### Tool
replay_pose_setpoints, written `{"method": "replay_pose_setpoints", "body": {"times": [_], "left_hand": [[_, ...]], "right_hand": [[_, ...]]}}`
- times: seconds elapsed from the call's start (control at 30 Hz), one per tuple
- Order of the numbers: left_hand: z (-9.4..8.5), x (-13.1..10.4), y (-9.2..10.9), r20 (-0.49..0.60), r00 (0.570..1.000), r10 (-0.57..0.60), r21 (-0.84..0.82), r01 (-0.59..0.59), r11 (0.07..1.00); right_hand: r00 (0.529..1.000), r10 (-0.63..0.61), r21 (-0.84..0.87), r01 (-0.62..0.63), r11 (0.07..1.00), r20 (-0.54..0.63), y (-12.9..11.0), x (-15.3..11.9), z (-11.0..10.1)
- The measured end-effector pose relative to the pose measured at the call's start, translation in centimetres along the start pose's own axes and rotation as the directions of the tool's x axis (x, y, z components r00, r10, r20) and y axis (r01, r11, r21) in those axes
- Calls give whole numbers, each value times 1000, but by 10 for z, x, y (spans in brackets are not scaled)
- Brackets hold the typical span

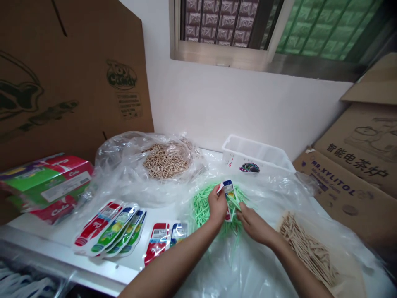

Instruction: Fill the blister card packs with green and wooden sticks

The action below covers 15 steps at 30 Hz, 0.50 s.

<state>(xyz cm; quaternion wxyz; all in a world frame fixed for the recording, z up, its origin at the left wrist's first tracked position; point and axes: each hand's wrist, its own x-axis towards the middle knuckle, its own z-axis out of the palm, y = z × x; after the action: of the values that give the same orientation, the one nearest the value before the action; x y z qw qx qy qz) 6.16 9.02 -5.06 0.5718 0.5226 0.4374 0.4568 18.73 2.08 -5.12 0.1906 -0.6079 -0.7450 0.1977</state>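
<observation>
My left hand is closed on a small printed packet with a blue top and a yellow patch, held upright over a heap of thin green sticks. Just right of it, my right hand has its fingers pinched together on green sticks that slant up against the packet. Its lower part is largely hidden by my left hand and the sticks. The heap lies on clear plastic sheeting, below and behind both hands.
Bottle-shaped packets fan out at left, with two rectangular ones nearer. Brown sticks fill a plastic bag at the back; more tan sticks lie at right. A white bin and cardboard boxes stand behind.
</observation>
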Motion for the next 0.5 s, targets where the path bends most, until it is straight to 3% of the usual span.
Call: {"method": "replay_pose_setpoints", "body": {"times": [0.1,0.17,0.27,0.33,0.5], "left_hand": [[20,-1,-9,-232,969,87,-44,-100,994],[25,-1,-17,-301,944,136,-68,-164,984],[24,0,-27,-341,916,210,-84,-252,964],[24,1,-32,-350,911,217,-75,-259,963],[28,0,-35,-342,916,211,-49,-241,969]], "right_hand": [[998,64,320,-67,945,20,-9,-1,15],[991,125,504,-132,854,49,-11,-2,19],[977,162,756,-213,619,142,-11,-3,20],[971,153,832,-238,502,185,-10,-2,20],[972,167,888,-220,403,165,-8,2,31]]}}
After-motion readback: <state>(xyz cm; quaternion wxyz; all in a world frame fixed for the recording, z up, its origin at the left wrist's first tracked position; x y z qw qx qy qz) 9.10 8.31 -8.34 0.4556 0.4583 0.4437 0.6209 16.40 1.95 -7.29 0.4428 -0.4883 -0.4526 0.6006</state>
